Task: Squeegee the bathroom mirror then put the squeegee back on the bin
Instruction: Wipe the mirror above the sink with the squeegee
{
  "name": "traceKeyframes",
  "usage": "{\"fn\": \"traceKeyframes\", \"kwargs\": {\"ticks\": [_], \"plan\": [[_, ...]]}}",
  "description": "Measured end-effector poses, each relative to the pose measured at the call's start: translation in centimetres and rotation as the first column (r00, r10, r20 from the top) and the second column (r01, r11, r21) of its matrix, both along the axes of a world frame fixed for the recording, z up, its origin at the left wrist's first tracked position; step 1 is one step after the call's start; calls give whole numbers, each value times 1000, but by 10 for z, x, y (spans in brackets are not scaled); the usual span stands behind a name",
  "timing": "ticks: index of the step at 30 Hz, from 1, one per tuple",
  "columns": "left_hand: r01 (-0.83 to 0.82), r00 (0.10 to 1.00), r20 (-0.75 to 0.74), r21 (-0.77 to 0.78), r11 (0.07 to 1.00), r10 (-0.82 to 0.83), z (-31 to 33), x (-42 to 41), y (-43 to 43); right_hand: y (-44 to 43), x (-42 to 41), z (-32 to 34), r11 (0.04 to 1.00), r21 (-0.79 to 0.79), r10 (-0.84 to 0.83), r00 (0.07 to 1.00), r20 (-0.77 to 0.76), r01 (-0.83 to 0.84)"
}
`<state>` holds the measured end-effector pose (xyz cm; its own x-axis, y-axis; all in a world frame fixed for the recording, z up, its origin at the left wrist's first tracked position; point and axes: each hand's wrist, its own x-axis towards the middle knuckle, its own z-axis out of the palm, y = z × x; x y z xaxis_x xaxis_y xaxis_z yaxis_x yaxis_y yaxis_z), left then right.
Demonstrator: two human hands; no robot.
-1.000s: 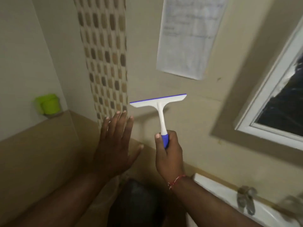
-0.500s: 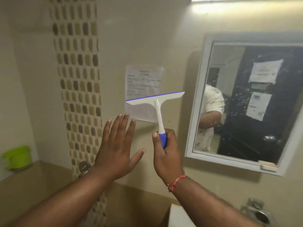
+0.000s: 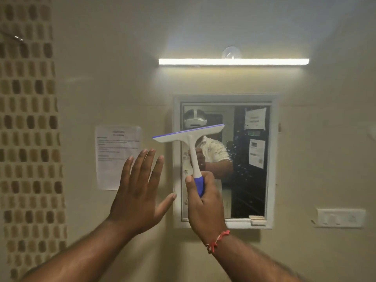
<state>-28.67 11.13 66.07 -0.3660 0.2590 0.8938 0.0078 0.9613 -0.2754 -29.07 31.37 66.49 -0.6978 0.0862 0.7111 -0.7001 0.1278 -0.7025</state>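
A white-framed mirror [image 3: 250, 169] hangs on the beige wall straight ahead, with water spots on its glass. My right hand [image 3: 205, 204] grips the blue handle of a white squeegee [image 3: 189, 134] with a blue rubber edge, held upright. The blade tilts slightly and overlaps the mirror's upper left corner. Whether the blade touches the glass I cannot tell. My left hand [image 3: 140, 188] is raised beside it, palm forward, fingers spread and holding nothing. The bin is out of view.
A lit tube light [image 3: 234, 61] runs above the mirror. A paper notice [image 3: 118, 157] is stuck to the wall left of the mirror. A mosaic tile strip [image 3: 30, 139] runs down the far left. A white switch plate [image 3: 339, 217] sits at lower right.
The view has swung up and right, from the sink and bin area to face the mirror. The squeegee now overlaps the mirror's left side. Both hands keep the same pose.
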Motion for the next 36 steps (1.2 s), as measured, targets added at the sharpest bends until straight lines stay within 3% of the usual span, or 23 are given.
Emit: {"fn": "traceKeyframes", "kwargs": {"ticks": [7,15,22,30,36], "plan": [[76,997,-19,1,997,-76,32,-24,75,65,-16,18,999,-18,-37,999,-11,37],[32,999,11,-7,999,-32,40,-46,108,97,-35,25,999,-33,-15,999,28,16],[-43,999,23,-17,999,43,33,-51,89,62,-56,52,981,-134,174,947,271,-142],[-125,991,45,13,992,124,17,-53,42,9,-89,109,969,-145,233,942,240,-202],[-132,991,7,26,991,132,15,-50,11,-1,-100,121,979,-121,186,960,208,-163]]}}
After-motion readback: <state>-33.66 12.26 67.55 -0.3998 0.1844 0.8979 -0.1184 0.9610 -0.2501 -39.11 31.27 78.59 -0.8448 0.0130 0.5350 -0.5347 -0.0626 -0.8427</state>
